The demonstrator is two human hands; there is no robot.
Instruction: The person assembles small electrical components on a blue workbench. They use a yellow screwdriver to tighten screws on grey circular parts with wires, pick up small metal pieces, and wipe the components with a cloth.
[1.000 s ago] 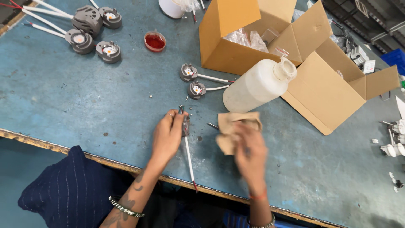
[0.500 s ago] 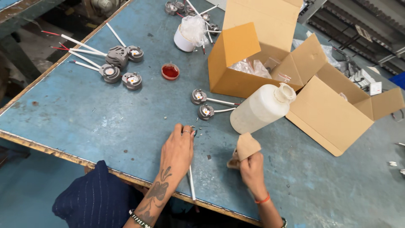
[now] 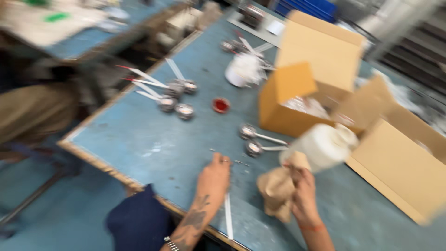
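Head view, much blurred by camera motion. The left hand (image 3: 213, 175) lies knuckles-up on the blue worktable (image 3: 139, 139), fingers curled down onto the upper end of a slim metal tool (image 3: 228, 222) whose shaft runs toward six o'clock, to the table's near edge; it looks pressed rather than pinched, though the blur hides the fingertips. At three o'clock from it, the right hand (image 3: 304, 193) is closed around a crumpled piece of brown paper (image 3: 277, 191), bunched in the fist and lifted just off the table. Just beyond that hand, toward one o'clock, a white plastic bottle (image 3: 323, 145) lies on its side, touching or nearly touching the paper; which, I cannot tell.

To do this step well, I judge that the left hand should keep the tool flat and steady while the paper is worked along the shaft in firm strokes, clear of the bottle so that it does not roll.

At twelve o'clock from the hands lie two round-headed metal pieces (image 3: 251, 139); farther off are a red cap (image 3: 220, 105), more such pieces (image 3: 174, 95) at ten o'clock, and open cardboard boxes (image 3: 306, 93) at one to two o'clock.
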